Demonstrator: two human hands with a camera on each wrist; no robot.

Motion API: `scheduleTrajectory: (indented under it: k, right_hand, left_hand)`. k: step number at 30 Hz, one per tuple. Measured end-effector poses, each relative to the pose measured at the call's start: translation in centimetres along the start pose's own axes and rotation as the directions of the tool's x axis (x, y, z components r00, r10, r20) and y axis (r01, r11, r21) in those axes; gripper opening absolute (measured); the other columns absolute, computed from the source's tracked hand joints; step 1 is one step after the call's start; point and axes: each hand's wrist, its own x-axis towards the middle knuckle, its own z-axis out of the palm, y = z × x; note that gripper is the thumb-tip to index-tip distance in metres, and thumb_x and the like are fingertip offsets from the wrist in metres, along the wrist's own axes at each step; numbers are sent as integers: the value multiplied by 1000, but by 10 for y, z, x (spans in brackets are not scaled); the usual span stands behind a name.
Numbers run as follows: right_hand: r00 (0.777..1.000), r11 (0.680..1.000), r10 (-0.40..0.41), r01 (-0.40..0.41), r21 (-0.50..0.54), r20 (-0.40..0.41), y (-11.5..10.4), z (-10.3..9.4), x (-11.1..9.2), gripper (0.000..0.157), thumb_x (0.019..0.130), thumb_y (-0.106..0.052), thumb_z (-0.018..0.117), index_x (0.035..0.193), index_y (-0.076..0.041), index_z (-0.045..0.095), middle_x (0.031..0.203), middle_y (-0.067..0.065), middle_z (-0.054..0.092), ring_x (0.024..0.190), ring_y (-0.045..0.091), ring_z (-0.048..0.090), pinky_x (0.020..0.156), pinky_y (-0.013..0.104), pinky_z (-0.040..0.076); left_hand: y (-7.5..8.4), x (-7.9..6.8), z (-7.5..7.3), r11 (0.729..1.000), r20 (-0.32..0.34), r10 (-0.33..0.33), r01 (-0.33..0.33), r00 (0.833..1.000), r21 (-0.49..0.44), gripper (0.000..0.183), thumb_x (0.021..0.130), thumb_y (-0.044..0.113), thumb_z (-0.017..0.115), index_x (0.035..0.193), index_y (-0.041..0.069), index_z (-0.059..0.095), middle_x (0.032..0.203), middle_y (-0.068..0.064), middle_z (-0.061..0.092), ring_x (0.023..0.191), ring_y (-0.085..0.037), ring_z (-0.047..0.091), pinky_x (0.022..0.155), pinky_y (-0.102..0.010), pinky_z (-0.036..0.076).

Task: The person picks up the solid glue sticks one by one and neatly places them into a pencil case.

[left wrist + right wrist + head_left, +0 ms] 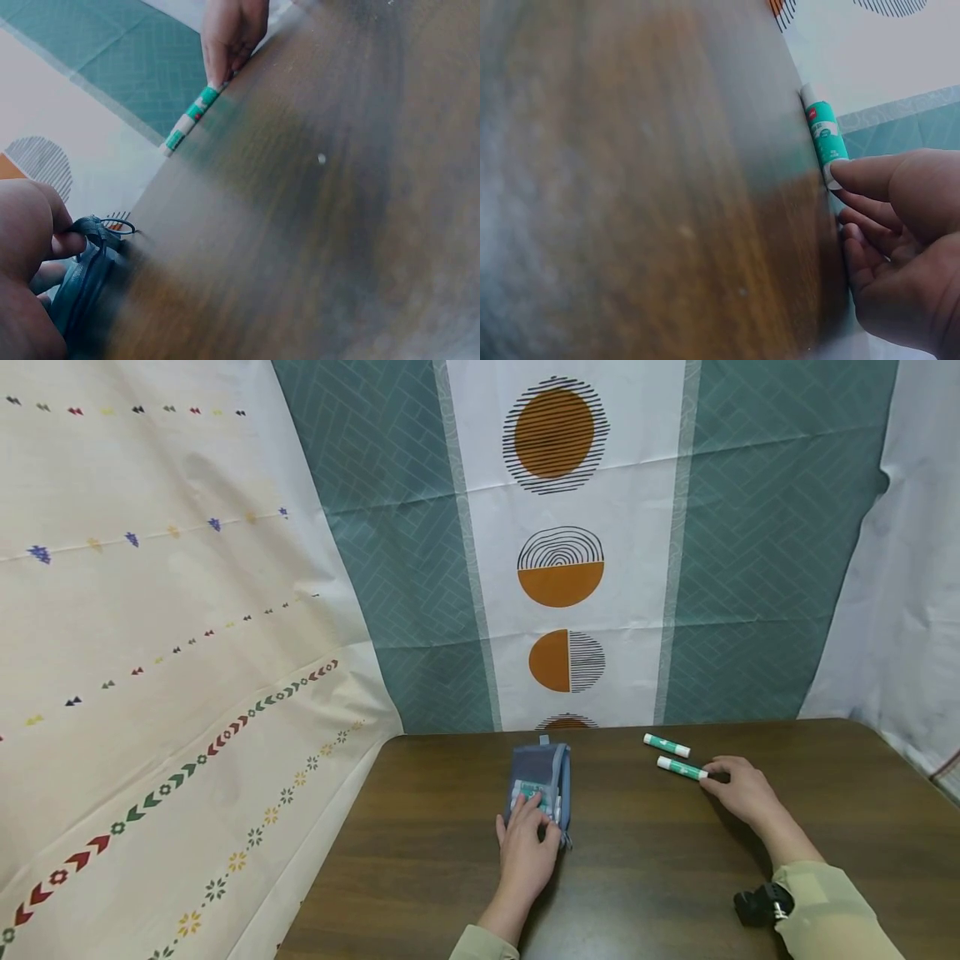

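A blue-grey zip pencil case (537, 762) lies on the wooden table, with green-and-white items showing through its see-through front. My left hand (527, 853) is over its near end; in the left wrist view, thumb and finger pinch the edge of the case near its zip cord. At the right, my right hand (742, 789) pinches the near end of a green-and-white glue stick (827, 139) between thumb and fingers. This stick lies flat on the tabletop. A second glue stick (666, 745) lies just behind it, apart from both hands.
The brown table (420, 860) ends at the back against a hanging green-and-white cloth (420, 568) with orange circles. A cream patterned cloth (187, 652) hangs along the left side. A black wrist device (761, 906) sits at the right sleeve.
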Motion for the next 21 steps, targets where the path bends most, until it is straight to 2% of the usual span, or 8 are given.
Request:
scheduleTrajectory:
  k: [11,21]
  right_hand:
    - [1000,1000,-16,16,-21,-27,0,1,0,28,102,-12,72,116,13,71,147,45,47,139,69,35,111,81,29]
    - [999,999,-23,22,-25,-32,-2,2,-2,29,103,-12,71,117,13,71,148,46,46,139,69,34,112,81,27]
  left_hand:
    - [-1,-1,-1,1000,0,4,-4,1000,-6,23,95,10,67,75,20,60,151,-10,69,155,-37,48,122,-83,14]
    - [-1,0,-1,1000,0,6,-6,1000,2,22,95,10,67,76,20,61,151,-10,68,155,-37,47,122,-83,14]
